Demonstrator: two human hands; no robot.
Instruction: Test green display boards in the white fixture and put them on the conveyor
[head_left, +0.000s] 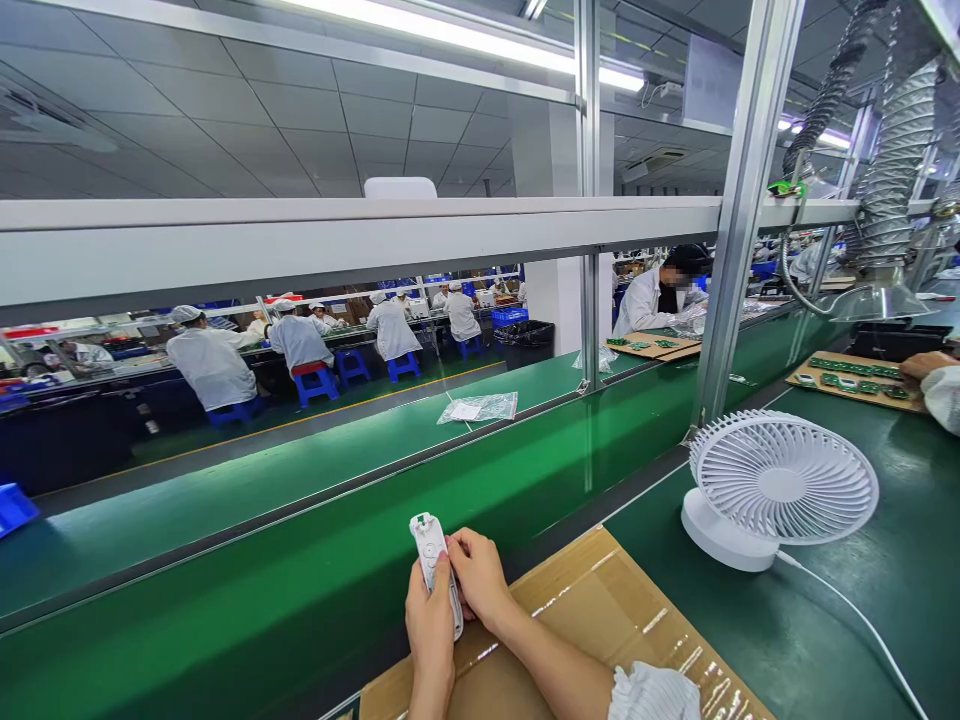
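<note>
A white, elongated plastic housing (429, 548), shaped like a remote control shell, is held up over the near edge of the green conveyor belt. My left hand (431, 615) wraps around its lower part, with the thumb lying along its face. From the right side, my right hand (480, 580) pinches at the housing's edge with thumb and forefinger. Whether a small part sits between those fingertips is hidden. Beneath my forearms lies a taped cardboard sheet (600, 590).
A white fan (780, 485) with a cable stands on the right. The green belt (300, 560) runs alongside. Beyond it lies a clear plastic bag (480, 407). Green circuit boards (855, 385) rest on cardboard near a co-worker's hand (926, 365). Metal posts (750, 200) rise ahead.
</note>
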